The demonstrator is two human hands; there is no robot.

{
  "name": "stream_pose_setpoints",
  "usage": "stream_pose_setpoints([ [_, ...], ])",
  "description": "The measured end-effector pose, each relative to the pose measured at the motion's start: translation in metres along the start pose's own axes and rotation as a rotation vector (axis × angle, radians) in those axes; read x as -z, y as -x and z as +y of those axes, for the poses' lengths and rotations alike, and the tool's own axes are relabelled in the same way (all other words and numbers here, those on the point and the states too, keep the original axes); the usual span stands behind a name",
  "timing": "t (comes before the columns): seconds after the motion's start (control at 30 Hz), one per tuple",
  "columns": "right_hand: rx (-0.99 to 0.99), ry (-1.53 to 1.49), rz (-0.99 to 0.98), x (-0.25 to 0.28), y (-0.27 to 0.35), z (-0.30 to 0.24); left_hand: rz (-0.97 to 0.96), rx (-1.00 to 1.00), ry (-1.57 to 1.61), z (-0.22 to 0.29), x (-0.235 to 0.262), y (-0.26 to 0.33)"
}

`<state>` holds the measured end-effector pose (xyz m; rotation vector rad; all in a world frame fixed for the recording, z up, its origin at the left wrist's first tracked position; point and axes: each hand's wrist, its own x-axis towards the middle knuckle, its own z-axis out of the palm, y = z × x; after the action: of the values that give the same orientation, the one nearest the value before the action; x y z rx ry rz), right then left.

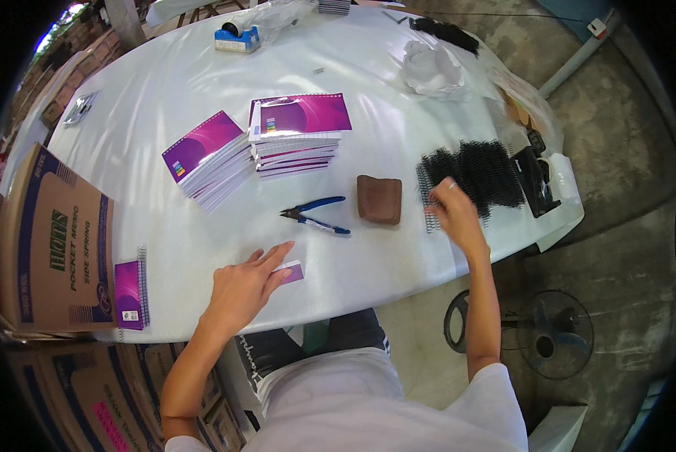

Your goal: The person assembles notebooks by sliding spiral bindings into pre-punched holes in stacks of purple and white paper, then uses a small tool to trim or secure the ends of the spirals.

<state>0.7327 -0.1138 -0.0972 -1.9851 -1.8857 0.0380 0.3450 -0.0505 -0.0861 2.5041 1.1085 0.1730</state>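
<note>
My left hand [240, 290] rests on the table with fingers stretched out, its thumb and fingertips on a small purple-covered notepad [293, 272]. Much of that pad is hidden under the hand. My right hand [457, 216] is at the left edge of a pile of black spiral binding coils [489, 173]. Its fingers are bent together, slightly blurred, touching the coils; whether one is pinched between them is hard to see. Between my hands lie blue-handled cutting pliers [319, 214] and a brown leather-like block [379, 200].
Two stacks of purple-covered notebooks, a left stack [210, 154] and a right stack [300, 132], stand farther back. Bound notebooks [131, 294] lean by a cardboard box [59, 241] at left. A blue tape dispenser [237, 39] and crumpled plastic [432, 69] lie far off. A fan [545, 343] stands right.
</note>
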Motion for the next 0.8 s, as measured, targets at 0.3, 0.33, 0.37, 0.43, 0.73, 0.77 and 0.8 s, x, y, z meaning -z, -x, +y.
stream_pose_setpoints([
  [0.3,0.063,-0.819,-0.174,-0.052,0.006,-0.142,0.031,-0.015,-0.043,-0.003,-0.006,0.003],
  [0.33,0.078,-0.834,-0.192,-0.058,0.005,-0.145,0.020,-0.006,-0.043,-0.003,-0.004,0.004],
  [0.37,0.087,-0.842,-0.206,-0.064,0.004,-0.145,0.036,-0.019,-0.053,-0.003,-0.004,0.003],
  [0.43,0.098,-0.873,-0.238,-0.069,0.003,-0.144,0.068,-0.045,-0.076,-0.004,-0.006,0.004],
  [0.73,0.012,-0.946,-0.363,-0.081,-0.012,-0.128,0.166,-0.114,-0.080,-0.010,-0.014,0.004],
  [0.77,-0.019,-0.913,-0.362,-0.085,-0.014,-0.126,0.107,-0.091,-0.065,-0.009,-0.012,0.002],
  [0.8,-0.049,-0.879,-0.361,-0.088,-0.015,-0.125,0.049,-0.067,-0.050,-0.008,-0.008,0.001],
])
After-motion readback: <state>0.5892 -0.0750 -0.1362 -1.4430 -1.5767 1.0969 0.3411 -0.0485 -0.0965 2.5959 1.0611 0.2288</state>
